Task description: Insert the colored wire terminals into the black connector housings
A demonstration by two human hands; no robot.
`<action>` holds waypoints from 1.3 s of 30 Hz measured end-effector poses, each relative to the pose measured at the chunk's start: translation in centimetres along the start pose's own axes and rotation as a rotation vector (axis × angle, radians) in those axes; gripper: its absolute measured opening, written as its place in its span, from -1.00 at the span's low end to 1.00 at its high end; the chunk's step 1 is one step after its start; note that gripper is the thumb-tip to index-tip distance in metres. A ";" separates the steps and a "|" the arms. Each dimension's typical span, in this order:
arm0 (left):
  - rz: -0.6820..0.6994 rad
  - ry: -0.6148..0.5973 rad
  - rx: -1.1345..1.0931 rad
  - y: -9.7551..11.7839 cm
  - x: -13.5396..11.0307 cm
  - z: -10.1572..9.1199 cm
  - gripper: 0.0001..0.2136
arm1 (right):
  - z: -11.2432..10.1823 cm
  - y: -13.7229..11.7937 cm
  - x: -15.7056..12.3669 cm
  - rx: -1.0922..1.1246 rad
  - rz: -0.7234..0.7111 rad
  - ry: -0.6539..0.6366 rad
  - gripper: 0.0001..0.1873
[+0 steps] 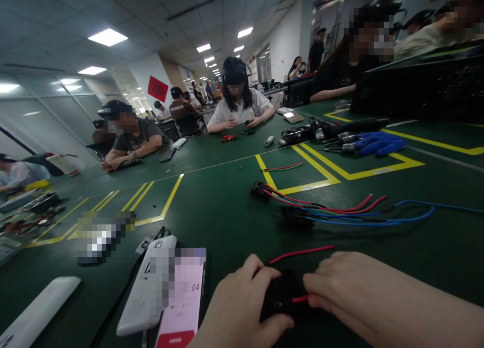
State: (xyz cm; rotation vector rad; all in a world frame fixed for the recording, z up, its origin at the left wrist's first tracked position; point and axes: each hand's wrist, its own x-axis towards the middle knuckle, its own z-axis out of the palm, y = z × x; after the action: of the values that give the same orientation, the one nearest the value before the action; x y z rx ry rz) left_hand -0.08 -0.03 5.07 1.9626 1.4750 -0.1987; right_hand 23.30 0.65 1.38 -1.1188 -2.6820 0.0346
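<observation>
My left hand (247,300) is closed around the sides of a small black block-shaped part (278,303), held low over the green table. A short red wire (300,298) comes out at the part's right, and the fingertips of my right hand (336,282) pinch it. What the far ends of part and wire look like is hidden by my fingers. Just beyond my hands a loose red wire (302,253) lies flat. Farther off rest two black connectors, one with red and green wires (260,190), the other with blue wires (298,216).
To my left lie a phone with a pink screen (185,292), a white power bank (151,282) and another white device (41,312). Yellow tape (310,187) marks the green table (212,212). Tools and blue gloves (381,143) lie at far right. Several people sit around.
</observation>
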 end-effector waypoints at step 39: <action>0.193 0.148 0.161 -2.1 3.2 -4.7 -0.51 | 3.4 2.6 2.4 -0.037 0.007 0.224 -0.79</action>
State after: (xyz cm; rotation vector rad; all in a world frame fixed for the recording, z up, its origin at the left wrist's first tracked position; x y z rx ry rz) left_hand -2.06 5.58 6.21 2.2781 1.3857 -0.0920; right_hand 22.67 4.43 -1.74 -1.0730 -2.4896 -0.1319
